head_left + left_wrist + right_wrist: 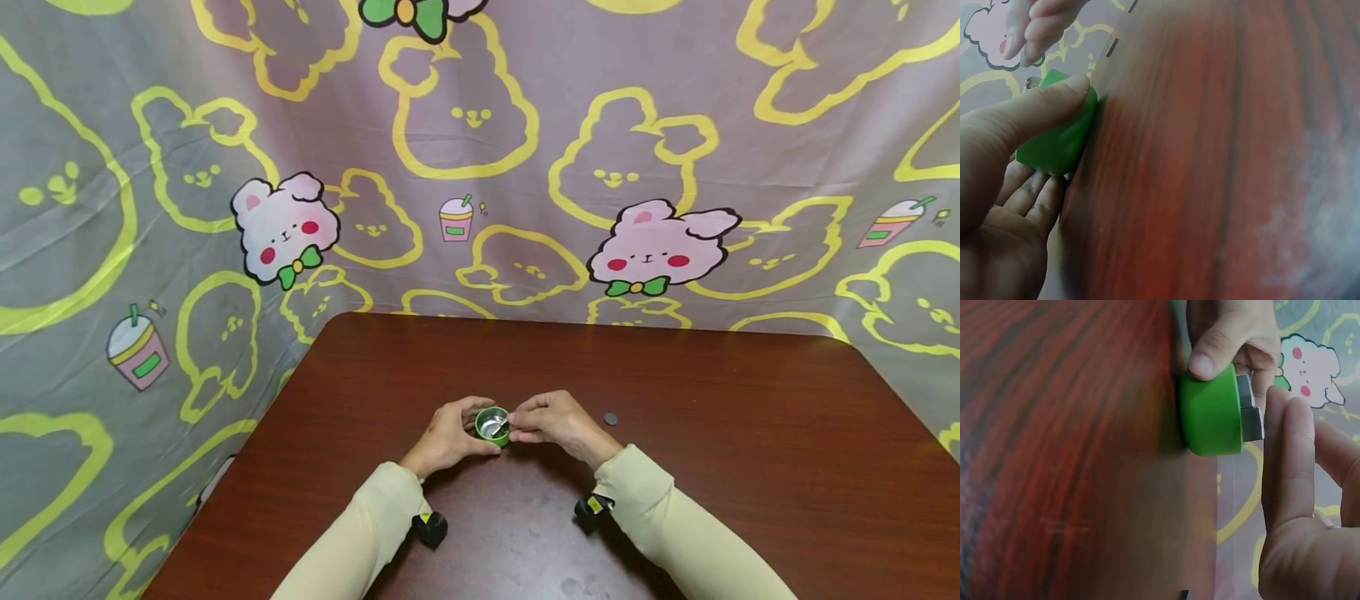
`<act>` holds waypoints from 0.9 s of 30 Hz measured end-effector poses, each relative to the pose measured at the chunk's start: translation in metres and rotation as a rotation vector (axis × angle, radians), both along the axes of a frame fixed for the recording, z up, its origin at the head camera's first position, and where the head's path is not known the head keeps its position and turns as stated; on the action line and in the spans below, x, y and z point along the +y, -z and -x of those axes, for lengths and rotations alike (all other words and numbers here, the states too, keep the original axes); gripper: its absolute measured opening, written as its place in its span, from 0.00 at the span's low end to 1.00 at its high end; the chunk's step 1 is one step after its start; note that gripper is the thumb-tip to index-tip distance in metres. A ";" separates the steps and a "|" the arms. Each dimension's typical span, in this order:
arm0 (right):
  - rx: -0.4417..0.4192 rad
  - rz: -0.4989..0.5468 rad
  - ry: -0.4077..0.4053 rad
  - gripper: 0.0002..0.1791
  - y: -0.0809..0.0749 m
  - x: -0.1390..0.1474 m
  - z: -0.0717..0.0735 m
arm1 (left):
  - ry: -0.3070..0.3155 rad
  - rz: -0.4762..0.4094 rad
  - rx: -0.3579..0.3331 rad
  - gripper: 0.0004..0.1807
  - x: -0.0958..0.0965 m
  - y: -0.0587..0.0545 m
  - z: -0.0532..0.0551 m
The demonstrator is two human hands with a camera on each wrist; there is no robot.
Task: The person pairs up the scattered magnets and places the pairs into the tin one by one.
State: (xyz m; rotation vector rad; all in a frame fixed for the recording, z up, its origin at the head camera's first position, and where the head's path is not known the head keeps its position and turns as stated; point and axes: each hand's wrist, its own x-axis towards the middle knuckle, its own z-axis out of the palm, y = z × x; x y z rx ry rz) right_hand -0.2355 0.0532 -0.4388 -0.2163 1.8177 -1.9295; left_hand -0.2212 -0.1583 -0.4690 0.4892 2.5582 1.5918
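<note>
My left hand [447, 435] grips a small round green tin [1212, 419], thumb on the near side and fingers round the back. Its shiny silver inside faces up in the head view. Close over the tabletop, it stands upright. Two square silver-grey pieces [1252, 423] jut out above the rim in the right wrist view. My right hand [558, 421] is at the tin's right side, fingertips right at the rim and those pieces. Two of its fingers [1297, 462] are straight in the right wrist view. I cannot tell whether it pinches a piece.
A small grey disc [611, 419] lies on the dark red-brown wooden table [750, 433], right of my right hand. Patterned cloth [517, 192] hangs behind the table and along its left side. Both wrists carry small black cameras [431, 529].
</note>
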 end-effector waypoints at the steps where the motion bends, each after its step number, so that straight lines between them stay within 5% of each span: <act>1: 0.005 -0.014 -0.001 0.12 0.001 -0.001 0.000 | -0.001 0.001 0.005 0.36 0.000 0.000 0.000; 27: -0.034 -0.201 0.070 0.09 0.009 -0.013 0.005 | -0.004 0.013 0.019 0.36 -0.001 -0.001 -0.001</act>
